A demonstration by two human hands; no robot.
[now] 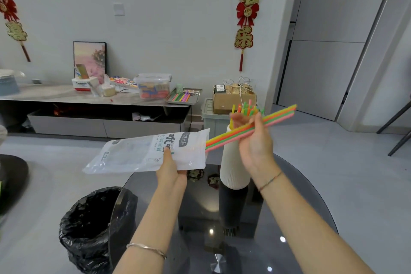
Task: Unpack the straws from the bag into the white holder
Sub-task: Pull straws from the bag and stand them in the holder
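Two bare forearms reach forward over a dark, round glass desk (289,218), a silver bangle on the left wrist and a thin cord bracelet on the right.

The left hand (170,168) is closed on the lower edge of a clear plastic bag with printed lettering (146,153), thumb on top. It holds the bag roughly level, mouth turned toward the right hand, likely so the contents slide straight out.

The right hand (255,140) pinches a bundle of long, thin plastic straws in orange, yellow, green and pink (251,128). The bundle's lower end sits just at the bag's mouth; its other end slants up and away to the right of that hand.

Behind and partly hidden by the right hand stands a tall white ribbed holder (233,169), upright on the desk. Short tips of more coloured straws (245,108) poke up beyond the fingers, seemingly already in the holder, so the unpacking looks well along.

Below the left hand, a bin lined with a black plastic bag (93,227) stands beside the desk, handy for the empty wrapper.

Farther off, a low cabinet against the wall carries boxes.
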